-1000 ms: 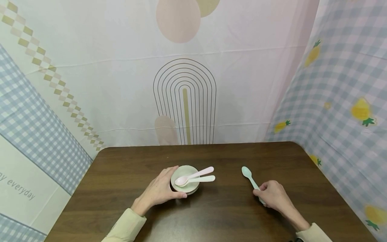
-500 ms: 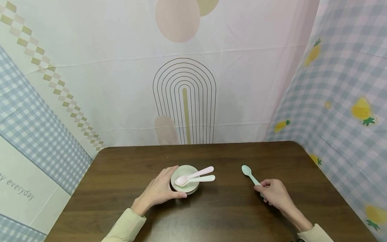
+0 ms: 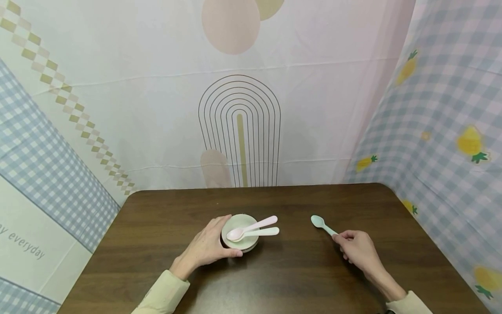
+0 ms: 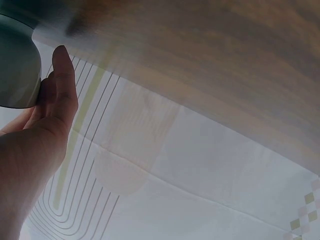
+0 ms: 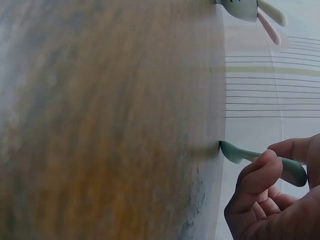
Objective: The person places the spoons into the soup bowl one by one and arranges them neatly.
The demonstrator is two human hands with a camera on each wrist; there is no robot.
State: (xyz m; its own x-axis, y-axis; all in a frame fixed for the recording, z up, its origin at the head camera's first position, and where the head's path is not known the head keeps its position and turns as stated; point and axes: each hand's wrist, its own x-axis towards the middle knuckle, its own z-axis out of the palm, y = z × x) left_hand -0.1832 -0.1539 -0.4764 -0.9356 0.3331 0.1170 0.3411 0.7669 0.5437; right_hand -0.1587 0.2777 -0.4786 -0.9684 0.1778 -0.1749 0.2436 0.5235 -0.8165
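On the left side, my left hand (image 3: 208,244) holds a small pale-green bowl (image 3: 251,249), its thumb along the near side and fingers round the left and far side. A pink spoon (image 3: 262,223) and a white spoon (image 3: 266,232) lie crossed in the bowl, handles jutting out over the right rim. To the right, my right hand (image 3: 357,250) pinches the handle of a mint-green spoon (image 3: 318,222) between thumb and fingers. The right wrist view shows this spoon (image 5: 232,152) tilted, tip right at the tabletop and handle end (image 5: 294,174) raised.
Both hands work over a dark brown wooden table (image 3: 290,279) with rounded far corners. A pale printed cloth (image 3: 157,109) hangs behind it. Blue checked cloths stand at the left (image 3: 43,131) and the right (image 3: 439,109).
My right hand has lifted the mint-green spoon's handle and shifted slightly up, and the spoon has swung a little, its head moving slightly left. The left hand, bowl and other two spoons stay put.
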